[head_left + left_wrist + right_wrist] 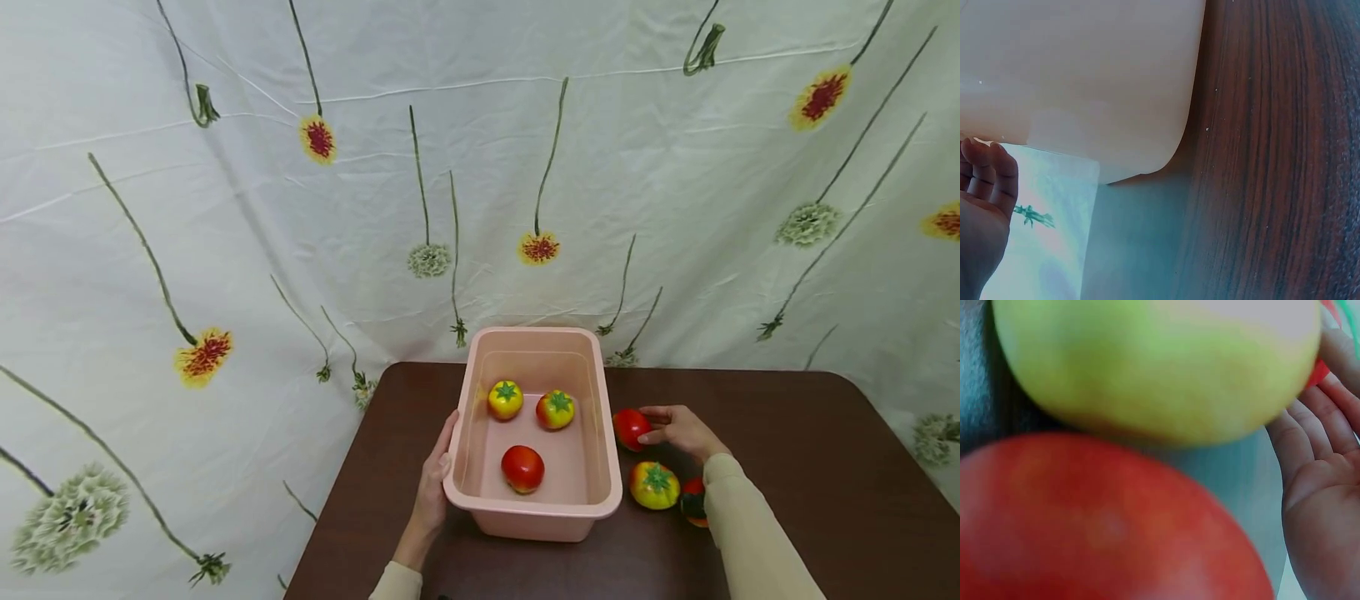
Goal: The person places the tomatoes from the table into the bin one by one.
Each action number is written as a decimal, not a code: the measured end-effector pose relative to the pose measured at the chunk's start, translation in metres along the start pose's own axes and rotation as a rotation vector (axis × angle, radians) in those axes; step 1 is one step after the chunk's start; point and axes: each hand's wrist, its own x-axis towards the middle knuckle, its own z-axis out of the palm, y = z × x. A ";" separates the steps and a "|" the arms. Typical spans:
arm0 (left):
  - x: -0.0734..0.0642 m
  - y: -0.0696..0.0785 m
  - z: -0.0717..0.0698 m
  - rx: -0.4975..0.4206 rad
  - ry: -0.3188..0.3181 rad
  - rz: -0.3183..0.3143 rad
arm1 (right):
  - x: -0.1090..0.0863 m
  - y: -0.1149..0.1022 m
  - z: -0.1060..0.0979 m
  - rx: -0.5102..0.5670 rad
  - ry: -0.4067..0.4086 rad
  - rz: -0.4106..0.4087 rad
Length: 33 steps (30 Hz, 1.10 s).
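A pink plastic bin (537, 503) stands on the table, and my left hand (431, 483) holds its left rim. In the left wrist view, the fingers (1004, 178) of that hand bend against the bin's edge. Right of the bin, my right hand (684, 431) grips a red tomato (628, 427) between thumb and fingers, close by the bin's wall. Below that hand lie a yellow-red tomato (654, 486) with a green leafy top and another red one (692, 510), partly hidden by the sleeve. Both loom large and blurred in the right wrist view.
Inside the bin lie a yellow tomato (506, 400), a red-yellow one (555, 410) and a red one (522, 468). The dark brown table (780, 433) has rounded back corners. A pale flower-printed cloth (480, 208) hangs behind it.
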 end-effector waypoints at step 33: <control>0.002 -0.001 0.001 -0.014 0.013 0.012 | 0.010 -0.024 -0.014 0.330 0.127 -0.096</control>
